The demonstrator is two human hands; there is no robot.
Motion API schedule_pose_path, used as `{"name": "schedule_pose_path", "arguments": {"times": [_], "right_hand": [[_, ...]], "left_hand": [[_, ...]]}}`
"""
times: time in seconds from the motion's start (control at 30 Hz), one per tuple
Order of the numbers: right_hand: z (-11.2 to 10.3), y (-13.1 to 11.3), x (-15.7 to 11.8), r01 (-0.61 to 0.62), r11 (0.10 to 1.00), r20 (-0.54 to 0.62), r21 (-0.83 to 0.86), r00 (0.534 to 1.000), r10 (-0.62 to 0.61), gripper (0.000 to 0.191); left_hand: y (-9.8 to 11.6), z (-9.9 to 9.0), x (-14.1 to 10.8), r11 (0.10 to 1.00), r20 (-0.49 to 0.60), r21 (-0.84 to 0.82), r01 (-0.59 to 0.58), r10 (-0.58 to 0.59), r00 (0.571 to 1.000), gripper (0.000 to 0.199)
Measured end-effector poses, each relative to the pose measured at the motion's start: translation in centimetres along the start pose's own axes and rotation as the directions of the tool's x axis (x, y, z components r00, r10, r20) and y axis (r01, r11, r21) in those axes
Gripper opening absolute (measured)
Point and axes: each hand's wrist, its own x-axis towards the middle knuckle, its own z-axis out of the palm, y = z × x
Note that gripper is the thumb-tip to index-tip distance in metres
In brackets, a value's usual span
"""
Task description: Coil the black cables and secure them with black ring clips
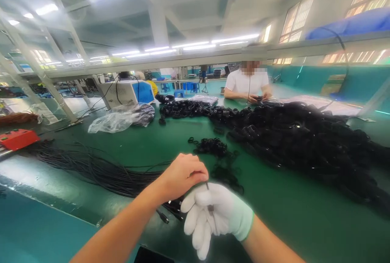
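My bare left hand [184, 175] pinches a thin black cable [207, 186] between thumb and fingertips. Just below it, my right hand [213, 210], in a white knit glove, is closed on the same cable, whose dark end shows against the palm. Behind my left forearm, a long bundle of black cables [112, 175] lies along the table's near side, with several connector ends [163, 216] close under my hands. Beyond my hands sits a small heap of black rings or ties [213, 146]; their exact kind is hard to make out.
A large pile of coiled black cables [301, 137] covers the right of the green table [134, 137]. Clear plastic bags [122, 119], a white-and-blue machine [131, 93] and a red box [18, 138] stand left. A person in a white shirt [247, 82] works across the table.
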Motion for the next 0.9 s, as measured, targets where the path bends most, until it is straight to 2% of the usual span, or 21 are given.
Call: {"name": "schedule_pose_path", "arguments": {"times": [0.07, 0.13, 0.2, 0.3, 0.4, 0.47, 0.53, 0.57, 0.63, 0.73, 0.8, 0.9], "right_hand": [[-0.1, -0.8, -0.9, 0.168, 0.986, -0.016, -0.004, 0.986, -0.168, 0.037], [-0.1, -2.0, -1.8, 0.353, 0.936, -0.078, 0.01, 0.933, -0.351, 0.031], [0.0, -3.4, -2.4, 0.478, 0.876, -0.144, 0.073, 0.874, -0.465, 0.02], [0.3, -5.1, -2.4, 0.548, 0.822, -0.182, 0.153, 0.833, -0.522, 0.013], [0.3, -5.2, -1.4, 0.551, 0.833, -0.269, 0.055, 0.812, -0.519, 0.012], [0.1, -4.4, -0.6, 0.488, 0.872, -0.343, -0.028, 0.815, -0.467, 0.016], [0.0, -3.2, 0.0, 0.377, 0.923, -0.355, -0.074, 0.855, -0.377, 0.024], [0.0, -2.6, 0.2, 0.316, 0.945, -0.332, -0.079, 0.886, -0.324, 0.028], [0.0, -1.5, 0.3, 0.201, 0.977, -0.253, -0.069, 0.944, -0.212, 0.032], [0.3, -0.2, 0.3, 0.102, 0.994, -0.132, -0.03, 0.986, -0.105, 0.036], [0.6, 0.3, 0.4, 0.081, 0.997, -0.08, -0.014, 0.993, -0.082, 0.039], [1.2, 0.7, 0.7, 0.076, 0.997, -0.066, 0.016, 0.995, -0.075, 0.039]], "left_hand": [[-1.6, 1.3, -0.3, 0.998, -0.038, -0.004, 0.068, -0.068, 0.997, 0.025], [-3.0, 2.9, -1.3, 0.979, -0.086, 0.056, 0.198, -0.192, 0.978, 0.028], [-3.8, 4.6, -3.0, 0.952, -0.114, 0.139, 0.272, -0.258, 0.96, 0.031], [-2.7, 7.1, -5.9, 0.946, -0.147, 0.264, 0.188, -0.153, 0.977, 0.031], [0.0, 8.2, -7.8, 0.928, -0.175, 0.373, 0.029, 0.039, 0.984, 0.029], [1.6, 7.4, -7.8, 0.909, -0.207, 0.412, -0.062, 0.16, 0.965, 0.032], [2.5, 5.2, -7.0, 0.902, -0.242, 0.422, -0.092, 0.21, 0.947, 0.037], [2.7, 3.8, -6.4, 0.907, -0.242, 0.414, -0.076, 0.19, 0.951, 0.035], [2.5, 0.8, -5.1, 0.917, -0.217, 0.399, 0.015, 0.078, 0.973, 0.023], [1.9, -2.0, -3.5, 0.968, -0.109, 0.245, 0.056, -0.03, 0.994, 0.011], [1.3, -2.4, -2.8, 0.988, -0.076, 0.134, 0.083, -0.073, 0.994, 0.007], [-0.2, -1.1, -2.3, 0.99, -0.059, -0.055, 0.131, -0.134, 0.989, 0.007]]}}
